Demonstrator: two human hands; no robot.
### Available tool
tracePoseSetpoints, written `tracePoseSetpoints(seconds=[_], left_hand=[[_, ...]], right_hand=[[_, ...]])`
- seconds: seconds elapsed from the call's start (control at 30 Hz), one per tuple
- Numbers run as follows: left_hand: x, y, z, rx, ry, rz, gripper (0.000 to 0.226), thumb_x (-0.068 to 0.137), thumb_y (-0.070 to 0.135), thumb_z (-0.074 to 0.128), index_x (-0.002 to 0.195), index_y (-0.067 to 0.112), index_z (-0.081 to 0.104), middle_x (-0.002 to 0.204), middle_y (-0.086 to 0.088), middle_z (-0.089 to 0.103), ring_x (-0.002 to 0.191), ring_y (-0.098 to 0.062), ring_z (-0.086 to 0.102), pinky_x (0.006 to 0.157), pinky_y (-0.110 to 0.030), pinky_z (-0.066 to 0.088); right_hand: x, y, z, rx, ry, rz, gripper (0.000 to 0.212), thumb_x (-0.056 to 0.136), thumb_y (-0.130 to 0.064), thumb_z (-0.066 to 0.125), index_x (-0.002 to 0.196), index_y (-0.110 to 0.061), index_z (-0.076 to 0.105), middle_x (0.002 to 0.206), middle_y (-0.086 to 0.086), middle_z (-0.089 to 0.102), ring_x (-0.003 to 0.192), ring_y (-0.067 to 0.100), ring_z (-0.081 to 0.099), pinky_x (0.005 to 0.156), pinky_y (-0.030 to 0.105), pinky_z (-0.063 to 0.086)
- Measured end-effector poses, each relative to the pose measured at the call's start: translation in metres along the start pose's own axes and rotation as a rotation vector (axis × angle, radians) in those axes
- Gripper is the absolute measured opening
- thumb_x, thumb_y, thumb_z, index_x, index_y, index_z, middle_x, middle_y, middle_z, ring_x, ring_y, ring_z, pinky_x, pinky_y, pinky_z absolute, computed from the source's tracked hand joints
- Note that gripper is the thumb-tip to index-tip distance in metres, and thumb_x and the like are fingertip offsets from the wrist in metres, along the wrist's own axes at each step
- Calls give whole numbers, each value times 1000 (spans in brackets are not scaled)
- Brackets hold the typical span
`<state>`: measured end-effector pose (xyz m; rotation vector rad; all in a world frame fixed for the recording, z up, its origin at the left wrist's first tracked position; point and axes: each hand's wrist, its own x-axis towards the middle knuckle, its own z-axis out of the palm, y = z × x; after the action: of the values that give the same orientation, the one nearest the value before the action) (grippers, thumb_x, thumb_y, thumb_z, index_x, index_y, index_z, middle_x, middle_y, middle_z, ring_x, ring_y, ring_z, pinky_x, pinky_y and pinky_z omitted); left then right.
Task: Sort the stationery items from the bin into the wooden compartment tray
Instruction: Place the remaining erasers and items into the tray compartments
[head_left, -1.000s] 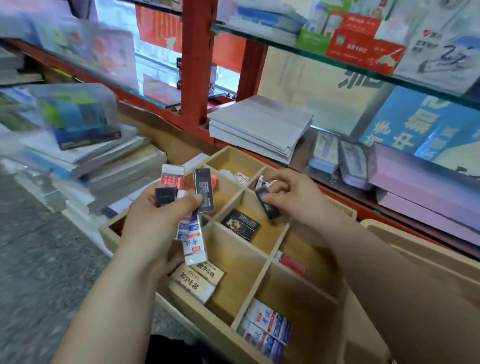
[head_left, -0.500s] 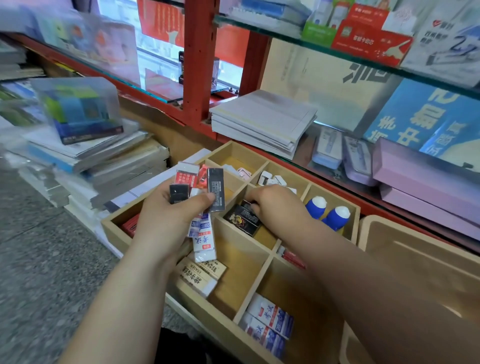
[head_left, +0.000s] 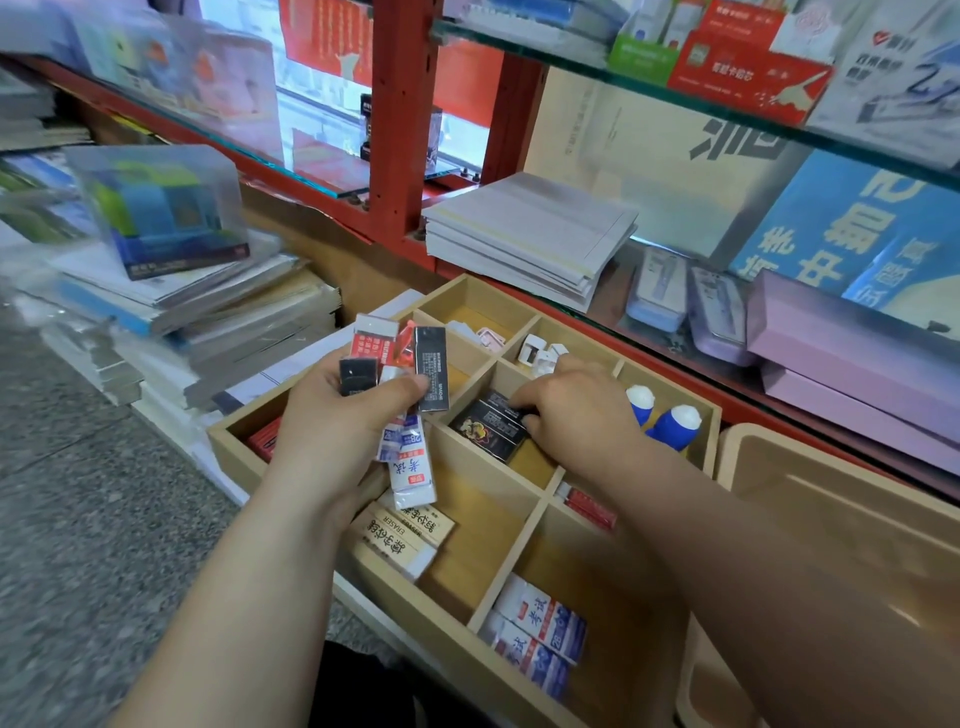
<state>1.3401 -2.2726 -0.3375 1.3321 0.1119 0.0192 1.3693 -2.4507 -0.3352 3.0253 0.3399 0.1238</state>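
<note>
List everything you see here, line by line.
wooden tray: one, light wood, centre
black erasers: seemingly two, black, centre compartment
blue-white erasers: two, nearest compartment
tan erasers: two, near-left compartment
red erasers: two, left and right-middle compartments
glue bottles: two, blue, white caps, far-right compartment
small white items: several, far compartment
bin: one, beige, right of tray
paper stack: one, white, shelf behind tray
held erasers: several, black, red, blue-white, left hand
left hand: one, grips held erasers above tray
right hand: one, pinches a black eraser, centre compartment
</note>
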Motion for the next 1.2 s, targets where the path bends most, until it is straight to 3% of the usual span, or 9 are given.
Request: tracePoseSetpoints(seconds=[0.3, 0.4, 0.5, 0.63, 0.77, 0.9, 0.97, 1.03, 1.2], left_hand=[[1, -1, 2, -39, 17, -27, 12, 79, 10, 64, 76, 21, 59, 73, 2, 67, 69, -16, 62, 67, -31, 47], [2, 0, 2, -96, 38, -42, 11, 79, 10, 64, 76, 20, 59, 68, 3, 66, 67, -15, 62, 69, -32, 48], [1, 2, 3, -194, 26, -65, 9, 80, 9, 62, 80, 18, 60, 67, 3, 68, 66, -15, 63, 68, -32, 51], [-3, 3, 5, -199, -9, -26, 10, 80, 5, 60, 82, 15, 61, 72, -2, 67, 66, -16, 63, 68, -32, 52], [-5, 2, 7, -123, -7, 18, 15, 80, 1, 60, 78, 16, 62, 60, 5, 67, 56, -6, 64, 56, -20, 53], [-4, 1, 2, -160, 17, -29, 10, 80, 9, 64, 79, 18, 60, 59, 5, 69, 56, -5, 65, 61, -26, 52], [0, 1, -1, -177, 51, -49, 10, 80, 11, 65, 81, 18, 58, 59, 5, 69, 57, -5, 65, 62, -29, 52], [3, 1, -4, -200, 87, -52, 12, 79, 11, 65, 79, 20, 57, 59, 6, 69, 57, -4, 65, 61, -29, 49], [3, 3, -4, -262, 121, -57, 15, 79, 8, 64, 80, 20, 55, 61, 6, 70, 58, -5, 66, 60, -28, 48]], right_hand=[[-7, 2, -1, 108, 80, -88, 35, 93, -14, 37, 122, -23, 55, 126, -7, 55, 112, 19, 36, 82, 28, 18], [-17, -13, -14, 504, 208, 36, 24, 92, -17, 45, 107, -19, 64, 106, -5, 63, 102, 13, 45, 80, 20, 29], [-27, -35, -36, 1078, 5, 117, 9, 88, -27, 52, 93, -30, 60, 86, -11, 60, 80, 1, 54, 68, 14, 42], [-26, -52, -46, 1274, -80, 161, 21, 84, -23, 58, 104, -16, 58, 86, -1, 63, 64, 1, 53, 57, 14, 46], [-19, -60, -41, 1280, -14, 233, 14, 82, -12, 62, 96, -10, 64, 87, 3, 63, 71, 6, 56, 54, 7, 46], [-13, -50, -39, 1263, 68, 265, 7, 81, -11, 63, 82, -19, 64, 83, 3, 62, 72, 10, 55, 66, 18, 49], [-13, -36, -39, 1160, 116, 297, 7, 81, -11, 64, 84, -17, 65, 74, -4, 57, 68, 7, 53, 57, 6, 45], [-15, -25, -33, 959, 42, 278, 10, 80, -11, 64, 90, -13, 67, 69, -9, 54, 62, 2, 49, 51, 5, 40], [-18, -30, -10, 779, -135, 221, 7, 79, -15, 66, 86, -16, 67, 67, -9, 56, 66, 5, 53, 68, 22, 46]])
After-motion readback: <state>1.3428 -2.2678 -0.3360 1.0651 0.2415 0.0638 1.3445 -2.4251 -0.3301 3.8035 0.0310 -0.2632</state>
